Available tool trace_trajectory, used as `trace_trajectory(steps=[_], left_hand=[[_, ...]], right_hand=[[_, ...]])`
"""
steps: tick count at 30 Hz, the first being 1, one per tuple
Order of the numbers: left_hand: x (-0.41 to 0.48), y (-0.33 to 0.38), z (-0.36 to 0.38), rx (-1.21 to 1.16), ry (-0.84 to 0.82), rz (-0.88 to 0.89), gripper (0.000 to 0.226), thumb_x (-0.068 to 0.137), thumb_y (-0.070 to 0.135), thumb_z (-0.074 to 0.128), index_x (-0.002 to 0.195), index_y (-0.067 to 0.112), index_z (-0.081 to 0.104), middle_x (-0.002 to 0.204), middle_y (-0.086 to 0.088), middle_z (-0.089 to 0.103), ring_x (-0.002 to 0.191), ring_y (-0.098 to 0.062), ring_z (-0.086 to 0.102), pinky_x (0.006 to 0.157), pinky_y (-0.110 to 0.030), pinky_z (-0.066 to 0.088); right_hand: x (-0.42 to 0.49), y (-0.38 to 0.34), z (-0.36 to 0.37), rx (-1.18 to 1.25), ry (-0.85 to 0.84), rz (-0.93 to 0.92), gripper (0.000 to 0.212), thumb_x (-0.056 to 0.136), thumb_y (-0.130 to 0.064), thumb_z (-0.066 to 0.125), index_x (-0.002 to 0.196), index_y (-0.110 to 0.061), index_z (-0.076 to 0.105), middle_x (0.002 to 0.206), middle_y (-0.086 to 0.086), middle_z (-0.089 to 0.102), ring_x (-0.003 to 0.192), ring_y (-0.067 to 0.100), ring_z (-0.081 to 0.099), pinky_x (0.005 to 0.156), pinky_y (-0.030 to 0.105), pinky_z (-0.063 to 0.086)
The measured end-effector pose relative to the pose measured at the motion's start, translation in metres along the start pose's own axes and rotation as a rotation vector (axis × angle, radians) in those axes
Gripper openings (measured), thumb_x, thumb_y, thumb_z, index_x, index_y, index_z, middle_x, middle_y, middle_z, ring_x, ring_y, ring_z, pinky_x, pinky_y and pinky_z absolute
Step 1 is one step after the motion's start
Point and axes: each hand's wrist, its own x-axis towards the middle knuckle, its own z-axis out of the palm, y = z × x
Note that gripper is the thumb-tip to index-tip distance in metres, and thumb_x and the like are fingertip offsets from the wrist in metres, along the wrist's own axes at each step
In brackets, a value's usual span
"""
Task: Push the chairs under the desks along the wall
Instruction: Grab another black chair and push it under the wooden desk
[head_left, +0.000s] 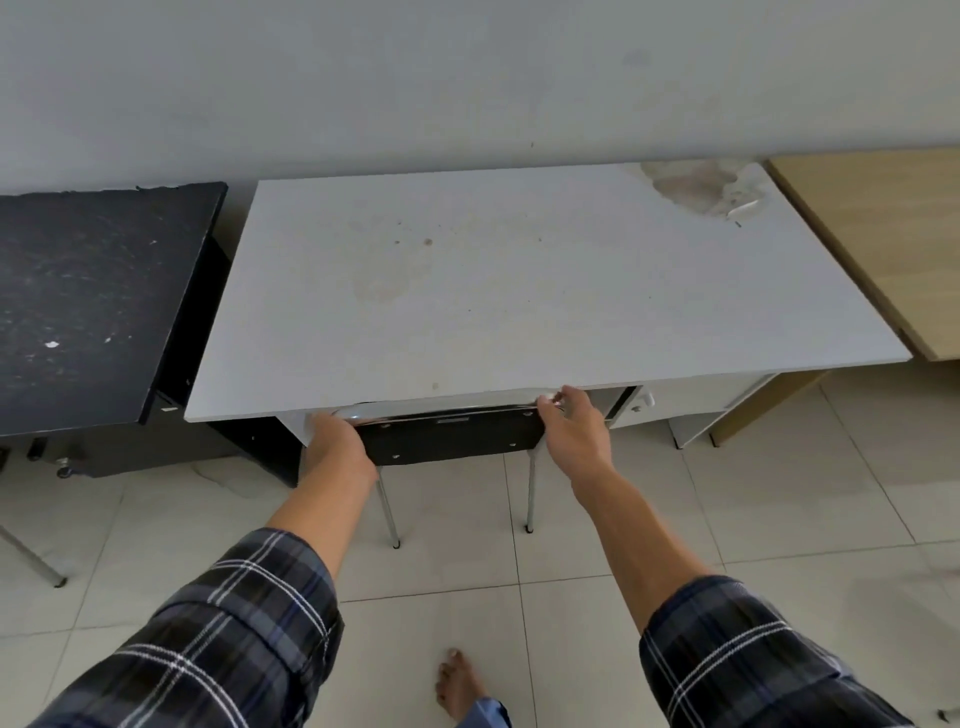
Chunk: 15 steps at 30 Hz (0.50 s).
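A chair (451, 435) with a black backrest and chrome frame stands tucked under the white desk (519, 291); only its backrest and two rear legs show below the desk's front edge. My left hand (337, 441) grips the left end of the backrest's chrome top rail. My right hand (571, 426) holds the right end of the same rail, fingers curled over it. The seat is hidden under the desktop.
A black desk (88, 301) stands left of the white one, a wooden desk (883, 234) to the right, all against the grey wall. A thin metal leg (36, 561) shows at the far left. My bare foot (457, 686) rests on the tiled floor.
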Motion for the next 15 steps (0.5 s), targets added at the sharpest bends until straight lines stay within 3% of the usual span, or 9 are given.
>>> trace_trajectory(steps=[2,4,6,7,15], left_hand=[[-0.012,-0.015,0.004,0.023,-0.012,0.052,0.053,0.093,0.057,0.034,0.124,0.020,0.058,0.119,-0.001,0.059,0.098,-0.020,0.059,0.083,-0.035,0.052],[-0.028,-0.029,0.008,0.103,-0.029,0.116,0.065,0.096,0.059,0.027,0.140,0.016,0.049,0.132,-0.006,0.056,0.114,-0.026,0.056,0.100,-0.042,0.047],[-0.048,-0.046,0.015,0.218,-0.071,0.189,0.063,0.098,0.054,0.031,0.145,0.014,0.044,0.136,-0.008,0.055,0.118,-0.030,0.055,0.102,-0.044,0.045],[-0.065,-0.058,0.017,0.285,-0.112,0.234,0.062,0.099,0.051,0.034,0.147,0.013,0.041,0.139,-0.010,0.053,0.120,-0.032,0.054,0.103,-0.044,0.044],[-0.188,-0.167,0.015,0.903,-0.547,0.687,0.071,0.098,0.057,0.039,0.155,0.017,0.028,0.157,-0.005,0.035,0.142,-0.028,0.035,0.113,-0.042,0.029]], right_hand=[[-0.014,0.002,-0.012,-0.058,-0.031,-0.060,0.052,0.103,-0.036,0.053,0.150,-0.015,0.042,0.150,0.006,0.044,0.070,0.003,0.050,0.084,0.025,0.036],[-0.025,0.010,-0.025,-0.130,-0.046,-0.111,0.057,0.101,-0.037,0.056,0.152,-0.017,0.039,0.155,0.008,0.039,0.090,0.006,0.059,0.093,0.026,0.038],[-0.035,0.024,-0.041,-0.205,-0.047,-0.142,0.066,0.099,-0.040,0.057,0.156,-0.018,0.032,0.160,0.010,0.033,0.133,0.023,0.050,0.109,0.034,0.037],[-0.041,0.034,-0.052,-0.238,-0.047,-0.147,0.068,0.099,-0.041,0.057,0.157,-0.017,0.030,0.161,0.010,0.031,0.142,0.027,0.041,0.113,0.037,0.035],[-0.100,0.125,-0.161,-0.346,0.045,-0.112,0.076,0.097,-0.043,0.058,0.158,-0.015,0.023,0.164,0.013,0.024,0.152,0.031,0.023,0.118,0.043,0.030]])
